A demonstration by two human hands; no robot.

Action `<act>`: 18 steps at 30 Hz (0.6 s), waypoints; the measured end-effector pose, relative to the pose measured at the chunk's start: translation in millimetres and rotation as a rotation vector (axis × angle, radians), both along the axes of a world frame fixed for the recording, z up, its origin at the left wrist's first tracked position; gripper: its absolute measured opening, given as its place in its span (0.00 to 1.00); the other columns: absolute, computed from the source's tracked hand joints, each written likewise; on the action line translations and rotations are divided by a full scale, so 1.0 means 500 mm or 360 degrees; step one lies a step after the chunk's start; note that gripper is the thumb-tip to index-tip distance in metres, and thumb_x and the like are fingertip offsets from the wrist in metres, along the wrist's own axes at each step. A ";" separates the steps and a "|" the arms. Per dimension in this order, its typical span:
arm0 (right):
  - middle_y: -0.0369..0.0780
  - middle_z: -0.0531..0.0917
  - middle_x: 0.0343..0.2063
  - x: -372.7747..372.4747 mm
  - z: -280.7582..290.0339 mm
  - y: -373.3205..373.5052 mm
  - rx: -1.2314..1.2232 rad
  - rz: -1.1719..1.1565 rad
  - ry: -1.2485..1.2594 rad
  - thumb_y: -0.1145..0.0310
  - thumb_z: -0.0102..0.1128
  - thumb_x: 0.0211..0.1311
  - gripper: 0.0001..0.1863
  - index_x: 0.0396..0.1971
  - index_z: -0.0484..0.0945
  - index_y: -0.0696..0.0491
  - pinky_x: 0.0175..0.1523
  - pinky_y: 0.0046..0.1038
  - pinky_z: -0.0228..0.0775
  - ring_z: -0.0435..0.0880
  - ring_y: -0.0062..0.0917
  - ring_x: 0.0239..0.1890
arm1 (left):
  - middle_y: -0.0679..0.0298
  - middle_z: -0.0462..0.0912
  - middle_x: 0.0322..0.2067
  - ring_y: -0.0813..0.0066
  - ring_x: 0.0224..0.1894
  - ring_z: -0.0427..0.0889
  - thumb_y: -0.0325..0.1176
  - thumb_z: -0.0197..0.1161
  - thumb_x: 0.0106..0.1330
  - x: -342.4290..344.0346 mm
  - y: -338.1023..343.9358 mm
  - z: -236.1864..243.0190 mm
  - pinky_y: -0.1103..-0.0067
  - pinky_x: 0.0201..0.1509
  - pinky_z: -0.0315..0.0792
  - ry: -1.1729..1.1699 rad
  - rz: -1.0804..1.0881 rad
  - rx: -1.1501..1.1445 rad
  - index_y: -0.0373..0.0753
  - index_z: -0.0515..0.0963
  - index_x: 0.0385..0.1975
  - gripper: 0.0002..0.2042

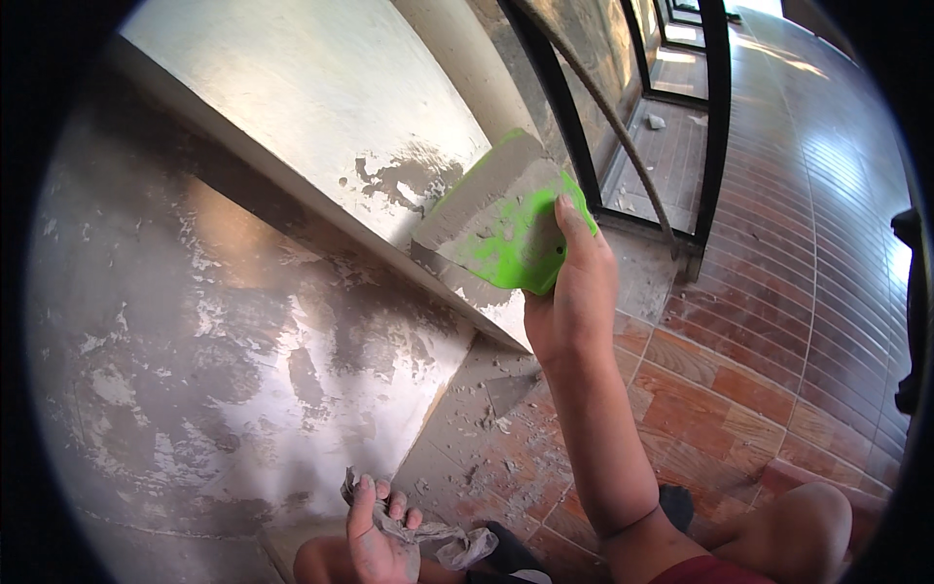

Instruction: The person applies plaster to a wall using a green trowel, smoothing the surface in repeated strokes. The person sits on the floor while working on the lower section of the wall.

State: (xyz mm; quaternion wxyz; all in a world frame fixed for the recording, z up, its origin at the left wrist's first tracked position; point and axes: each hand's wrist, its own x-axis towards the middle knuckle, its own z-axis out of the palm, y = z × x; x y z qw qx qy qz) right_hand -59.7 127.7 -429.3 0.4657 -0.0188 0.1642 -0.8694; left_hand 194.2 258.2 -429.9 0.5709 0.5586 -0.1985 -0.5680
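My right hand [579, 292] is closed on a green plastic putty spreader [498, 243], the thumb lying on its upper face. Grey paste coats the spreader's blade, which lies over the white wall [321, 88] near its lower end; whether it presses on the wall cannot be told. Dark grey patches of filler show beside the blade. Low in the view, my left hand [381, 545] has its fingers curled round a crumpled, grey-smeared piece of thin sheet [452, 543], maybe plastic. Part of that hand is cut off by the lower edge.
A second wall face [243, 370], blotched with grey, meets the white one along a corner edge. Grey crumbs litter the brown tiled floor [710, 370]. A black metal frame [715, 146] and a rope [613, 117] stand beyond my right hand. My bent knee [817, 526] is at lower right.
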 end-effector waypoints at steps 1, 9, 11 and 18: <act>0.39 0.81 0.44 0.003 -0.002 0.002 0.0049 0.0015 -0.0032 0.67 0.53 0.72 0.14 0.52 0.74 0.58 0.50 0.28 0.75 0.81 0.22 0.44 | 0.75 0.72 0.29 0.82 0.26 0.67 0.40 0.57 0.74 0.002 0.001 0.000 0.79 0.26 0.63 -0.0001 0.0003 0.0003 0.51 0.70 0.41 0.04; 0.44 0.83 0.36 0.044 0.007 -0.046 0.0197 -0.0727 0.1567 0.83 0.51 0.62 0.30 0.67 0.64 0.59 0.40 0.29 0.75 0.82 0.25 0.34 | 0.75 0.71 0.30 0.82 0.26 0.68 0.40 0.57 0.74 0.014 0.016 0.010 0.79 0.27 0.63 0.0053 -0.0037 -0.0048 0.52 0.70 0.42 0.04; 0.54 0.77 0.48 0.076 0.031 -0.115 0.0188 -0.0995 0.1902 0.81 0.53 0.63 0.31 0.68 0.62 0.59 0.52 0.36 0.72 0.76 0.41 0.49 | 0.75 0.71 0.30 0.82 0.26 0.68 0.40 0.58 0.74 0.015 0.020 0.010 0.79 0.27 0.63 0.0059 -0.0034 -0.0050 0.52 0.70 0.42 0.05; 0.69 0.59 0.65 0.213 0.030 -0.120 0.0184 -0.0975 0.2645 0.80 0.54 0.58 0.36 0.67 0.56 0.67 0.70 0.55 0.58 0.58 0.66 0.69 | 0.76 0.72 0.30 0.82 0.26 0.68 0.41 0.58 0.74 0.030 0.019 0.009 0.79 0.26 0.63 0.0034 -0.0029 -0.0032 0.51 0.69 0.43 0.07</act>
